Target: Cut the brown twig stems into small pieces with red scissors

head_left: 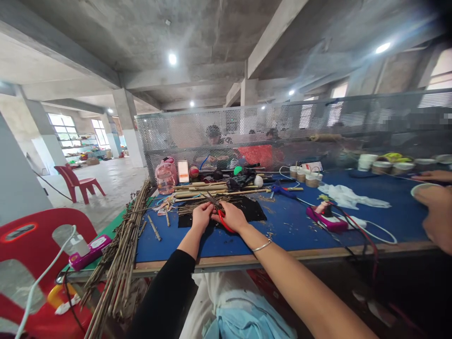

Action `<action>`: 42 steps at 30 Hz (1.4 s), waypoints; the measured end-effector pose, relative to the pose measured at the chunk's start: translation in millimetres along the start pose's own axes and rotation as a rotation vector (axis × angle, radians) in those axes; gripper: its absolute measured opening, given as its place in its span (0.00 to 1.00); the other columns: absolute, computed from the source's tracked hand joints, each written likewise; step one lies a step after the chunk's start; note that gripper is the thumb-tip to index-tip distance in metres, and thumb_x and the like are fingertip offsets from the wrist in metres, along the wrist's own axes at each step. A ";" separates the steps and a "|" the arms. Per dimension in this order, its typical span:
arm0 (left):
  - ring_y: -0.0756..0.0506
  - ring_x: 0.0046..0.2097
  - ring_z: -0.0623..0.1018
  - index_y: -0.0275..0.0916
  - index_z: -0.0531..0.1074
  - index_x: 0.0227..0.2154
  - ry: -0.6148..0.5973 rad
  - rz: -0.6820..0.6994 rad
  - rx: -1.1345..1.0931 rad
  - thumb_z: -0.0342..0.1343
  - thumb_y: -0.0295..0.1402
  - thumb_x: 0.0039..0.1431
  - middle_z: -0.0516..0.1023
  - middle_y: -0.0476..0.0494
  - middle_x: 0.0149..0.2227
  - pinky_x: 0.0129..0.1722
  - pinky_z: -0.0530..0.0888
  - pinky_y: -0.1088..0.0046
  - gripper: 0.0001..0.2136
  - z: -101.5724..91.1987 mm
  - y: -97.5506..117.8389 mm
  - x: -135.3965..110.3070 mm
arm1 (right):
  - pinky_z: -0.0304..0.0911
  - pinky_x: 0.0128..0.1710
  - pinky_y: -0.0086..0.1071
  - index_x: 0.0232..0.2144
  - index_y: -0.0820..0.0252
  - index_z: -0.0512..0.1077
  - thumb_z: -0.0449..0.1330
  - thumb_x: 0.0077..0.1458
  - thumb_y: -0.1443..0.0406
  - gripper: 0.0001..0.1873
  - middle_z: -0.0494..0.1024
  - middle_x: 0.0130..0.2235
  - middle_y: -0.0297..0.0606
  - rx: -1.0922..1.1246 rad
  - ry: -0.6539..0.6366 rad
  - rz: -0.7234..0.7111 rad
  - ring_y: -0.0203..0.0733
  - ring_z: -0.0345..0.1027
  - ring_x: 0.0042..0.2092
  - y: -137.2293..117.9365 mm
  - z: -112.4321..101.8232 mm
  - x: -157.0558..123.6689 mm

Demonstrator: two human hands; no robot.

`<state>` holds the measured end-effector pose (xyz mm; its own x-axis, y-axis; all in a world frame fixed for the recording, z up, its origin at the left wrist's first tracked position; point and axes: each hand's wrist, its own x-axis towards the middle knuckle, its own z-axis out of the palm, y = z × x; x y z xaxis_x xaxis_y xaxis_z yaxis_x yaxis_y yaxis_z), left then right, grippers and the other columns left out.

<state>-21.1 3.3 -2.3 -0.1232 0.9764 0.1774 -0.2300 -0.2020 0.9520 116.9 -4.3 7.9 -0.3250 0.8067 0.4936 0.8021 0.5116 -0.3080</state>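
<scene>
My left hand (202, 214) is closed on a thin brown twig (210, 199) over a black cloth (243, 211) on the blue table (289, 226). My right hand (231, 215) grips red-handled scissors (223, 220), the blades pointing up-left at the twig. A silver bangle sits on my right wrist. Short cut sticks (192, 207) lie on the cloth just beyond my hands.
A long bundle of sticks (122, 254) runs down the table's left edge. A pink glue gun (326, 217) with cables lies at right, beside a white cloth (348, 197). Bottles, cups and bamboo rods line the mesh screen. Another person's hands (436, 207) appear far right. Red chairs stand left.
</scene>
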 end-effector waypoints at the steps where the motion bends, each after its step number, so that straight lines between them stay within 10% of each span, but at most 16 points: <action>1: 0.52 0.25 0.71 0.32 0.76 0.31 -0.018 0.010 0.003 0.61 0.33 0.42 0.76 0.44 0.24 0.25 0.68 0.78 0.12 0.5 0.7 -0.8 | 0.58 0.42 0.32 0.45 0.59 0.64 0.56 0.46 0.46 0.30 0.72 0.43 0.44 -0.002 0.007 -0.017 0.45 0.65 0.47 0.5 0.9 0.4; 42: 0.52 0.23 0.70 0.32 0.76 0.30 -0.005 -0.037 -0.009 0.62 0.34 0.41 0.75 0.45 0.22 0.23 0.66 0.78 0.13 -1.6 -3.6 2.6 | 0.57 0.34 0.30 0.44 0.54 0.66 0.52 0.50 0.45 0.25 0.76 0.37 0.41 -0.016 -0.085 0.055 0.46 0.70 0.40 -1.2 -2.7 0.0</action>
<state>-22.2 6.4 -5.6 -0.1092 0.9836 0.1436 -0.2426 -0.1664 0.9558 117.3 -5.7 10.4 -0.3211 0.8559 0.4055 0.8274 0.4618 -0.3196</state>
